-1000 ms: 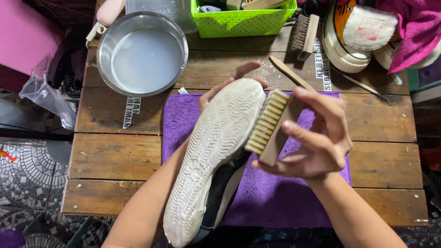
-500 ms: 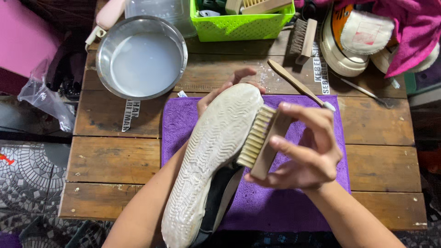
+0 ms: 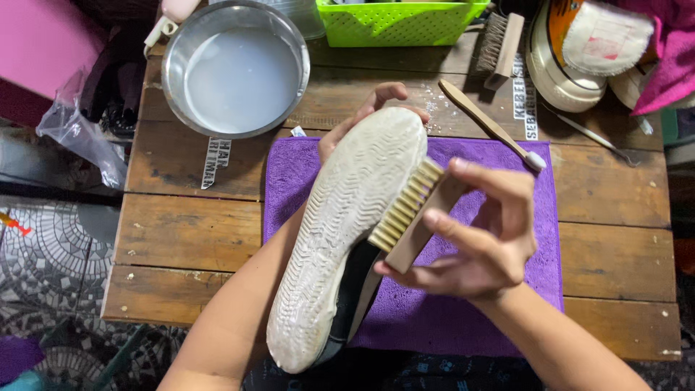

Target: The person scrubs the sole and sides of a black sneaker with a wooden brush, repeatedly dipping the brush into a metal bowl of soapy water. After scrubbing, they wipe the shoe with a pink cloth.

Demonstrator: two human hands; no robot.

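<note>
Far left, off the tabletop (image 3: 181, 239) edge: a crumpled clear plastic bag (image 3: 76, 134) over patterned floor tiles. On the wooden planks at upper left, a round metal basin (image 3: 235, 69) holding cloudy whitish water.

Centre: a shoe (image 3: 347, 224) held sole-up over a purple cloth (image 3: 304, 174) spread on the tabletop, pale ridged sole facing the ceiling, dark upper showing underneath. Left hand (image 3: 362, 116) under the toe end, fingers curled round the far edge of the sole, gripping it.

Just right of the sole: a wooden scrub brush (image 3: 409, 213), bristles pressed against the sole's right edge. Right hand (image 3: 481, 239) closed round the brush's block, thumb below, fingers over the top.

Behind: a green perforated basket (image 3: 398, 22), a second brush (image 3: 499, 47) standing on edge, a wooden-handled toothbrush (image 3: 489, 123) lying diagonally. Far right: another shoe (image 3: 572, 65), pale sole, beside pink fabric (image 3: 670, 51).
</note>
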